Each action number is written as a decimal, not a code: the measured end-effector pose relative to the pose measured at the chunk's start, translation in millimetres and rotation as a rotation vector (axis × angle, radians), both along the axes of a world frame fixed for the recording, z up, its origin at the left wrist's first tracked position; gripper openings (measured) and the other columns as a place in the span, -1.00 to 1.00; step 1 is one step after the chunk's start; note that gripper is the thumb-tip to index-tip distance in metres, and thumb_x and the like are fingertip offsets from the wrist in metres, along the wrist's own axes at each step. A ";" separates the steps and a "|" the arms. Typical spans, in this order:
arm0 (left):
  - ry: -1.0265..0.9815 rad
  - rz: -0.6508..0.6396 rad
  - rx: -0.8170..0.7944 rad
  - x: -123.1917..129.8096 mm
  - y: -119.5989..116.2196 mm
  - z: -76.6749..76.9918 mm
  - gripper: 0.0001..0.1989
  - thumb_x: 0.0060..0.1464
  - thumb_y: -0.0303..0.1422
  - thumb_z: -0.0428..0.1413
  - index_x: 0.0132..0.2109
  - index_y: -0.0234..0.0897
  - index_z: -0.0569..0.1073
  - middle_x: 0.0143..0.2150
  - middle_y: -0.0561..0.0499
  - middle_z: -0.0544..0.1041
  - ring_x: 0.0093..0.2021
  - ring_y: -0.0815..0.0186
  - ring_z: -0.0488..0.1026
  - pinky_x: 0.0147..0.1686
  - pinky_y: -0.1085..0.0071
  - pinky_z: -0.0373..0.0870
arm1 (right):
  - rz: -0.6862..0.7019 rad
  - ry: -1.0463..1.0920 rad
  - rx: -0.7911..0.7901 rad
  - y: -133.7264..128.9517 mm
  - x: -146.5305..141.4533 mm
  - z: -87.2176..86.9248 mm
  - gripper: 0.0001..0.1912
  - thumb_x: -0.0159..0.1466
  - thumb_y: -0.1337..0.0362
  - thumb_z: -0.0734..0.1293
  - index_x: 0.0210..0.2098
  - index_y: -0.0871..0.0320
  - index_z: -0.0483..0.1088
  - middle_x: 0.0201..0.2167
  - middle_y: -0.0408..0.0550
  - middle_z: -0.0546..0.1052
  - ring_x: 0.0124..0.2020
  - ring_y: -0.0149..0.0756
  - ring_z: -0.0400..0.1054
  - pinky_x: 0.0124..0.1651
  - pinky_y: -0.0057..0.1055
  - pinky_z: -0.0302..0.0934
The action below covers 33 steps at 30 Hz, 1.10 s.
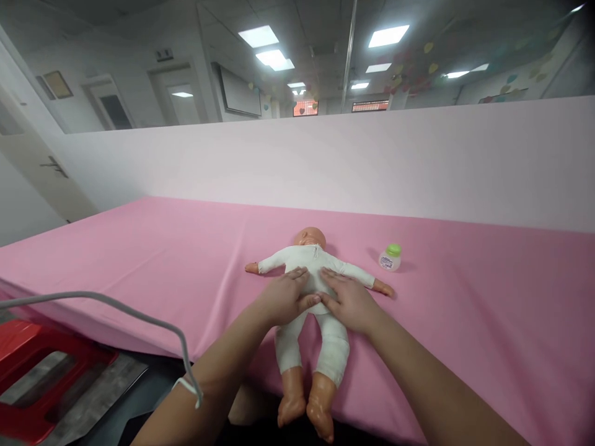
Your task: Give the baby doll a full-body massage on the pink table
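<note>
A baby doll (pixel 320 322) with a white cloth body lies on a pink-covered table (pixel 186 248), its head away from me and its feet at the near edge. My left hand (pixel 287 296) rests flat on the left side of its torso, fingers extended. On the right side of the torso lies my right hand (pixel 348 298), fingers spread. The two thumbs come close together over the doll's belly. Neither hand grips anything. Right of the doll's head stands a small clear jar (pixel 389 259) with a green lid.
A low white wall with glass above it runs behind the table. At the lower left are a red plastic stool (pixel 41 353) and a grey cable (pixel 139 317) that passes in front of my left forearm. A door (pixel 46 167) is at the far left.
</note>
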State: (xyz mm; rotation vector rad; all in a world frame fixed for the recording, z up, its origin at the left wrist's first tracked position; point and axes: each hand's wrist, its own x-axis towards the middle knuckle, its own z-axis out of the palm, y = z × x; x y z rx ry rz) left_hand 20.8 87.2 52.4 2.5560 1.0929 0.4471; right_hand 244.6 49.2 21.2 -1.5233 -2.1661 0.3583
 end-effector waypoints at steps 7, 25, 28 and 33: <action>0.127 -0.001 -0.003 11.0 11.0 -1.4 -0.16 0.34 0.15 -0.08 0.48 -0.41 0.22 0.52 -0.31 0.13 0.53 -0.10 0.07 0.47 0.00 0.07 | -0.044 0.015 -0.042 10.9 -1.3 -15.7 -0.15 0.45 -0.13 0.19 0.51 0.31 0.04 0.52 0.21 0.08 0.54 0.00 -0.06 0.53 -0.04 -0.10; 0.279 0.071 0.043 25.6 35.3 28.7 -0.22 0.32 0.21 -0.15 0.33 -0.31 0.40 0.39 -0.27 0.39 0.34 -0.16 0.38 0.26 0.01 0.31 | -0.045 -0.006 -0.133 41.2 -4.5 20.7 -0.34 0.43 0.15 0.21 0.46 0.24 0.18 0.50 0.15 0.17 0.51 -0.01 0.05 0.48 -0.09 -0.04; 0.283 0.067 0.047 23.7 33.7 17.2 -0.20 0.33 0.18 -0.12 0.39 -0.36 0.33 0.46 -0.30 0.28 0.44 -0.13 0.26 0.33 0.00 0.25 | -0.039 -0.009 -0.173 37.0 -11.1 16.3 -0.32 0.42 0.19 0.22 0.47 0.29 0.16 0.48 0.20 0.19 0.50 0.02 0.06 0.48 -0.08 -0.02; 0.266 0.058 0.067 24.4 37.5 14.1 -0.21 0.35 0.16 -0.12 0.37 -0.40 0.35 0.43 -0.31 0.33 0.44 -0.11 0.25 0.35 0.01 0.22 | -0.019 0.022 -0.168 41.3 -6.7 15.0 -0.36 0.39 0.22 0.23 0.45 0.15 0.22 0.44 0.10 0.29 0.44 0.02 0.19 0.42 -0.09 0.09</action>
